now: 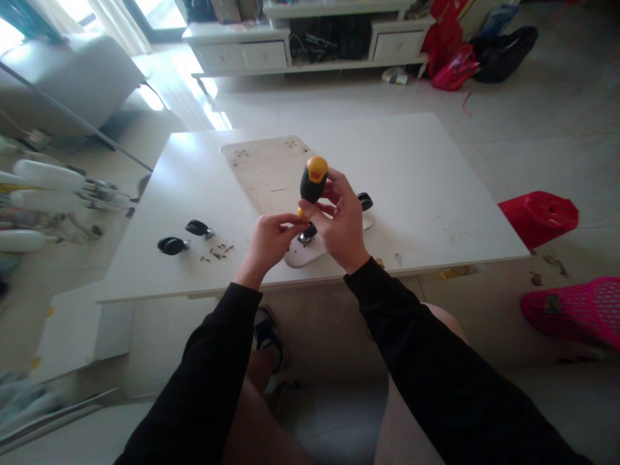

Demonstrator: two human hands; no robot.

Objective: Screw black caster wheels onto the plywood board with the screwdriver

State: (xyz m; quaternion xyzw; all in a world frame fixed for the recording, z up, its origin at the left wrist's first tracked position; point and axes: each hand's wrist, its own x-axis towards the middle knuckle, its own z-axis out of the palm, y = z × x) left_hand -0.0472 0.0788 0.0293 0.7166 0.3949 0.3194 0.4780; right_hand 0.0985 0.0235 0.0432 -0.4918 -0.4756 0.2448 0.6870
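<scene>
My right hand [343, 227] is wrapped round a black and yellow screwdriver [313, 179], held upright over a pale wooden board [264, 171] on the white table [436, 194]. My left hand [270, 240] pinches at the screwdriver's lower end, where a caster wheel [307, 234] sits on the board's near corner. What the left fingers pinch is too small to name. Another caster [365, 201] shows behind my right hand.
Two loose black casters [172, 245] [198, 228] and several small screws [217, 252] lie on the table's left part. A red stool [538, 216] and a pink basket [576, 311] stand on the floor to the right. A white cabinet [310, 39] lines the far wall.
</scene>
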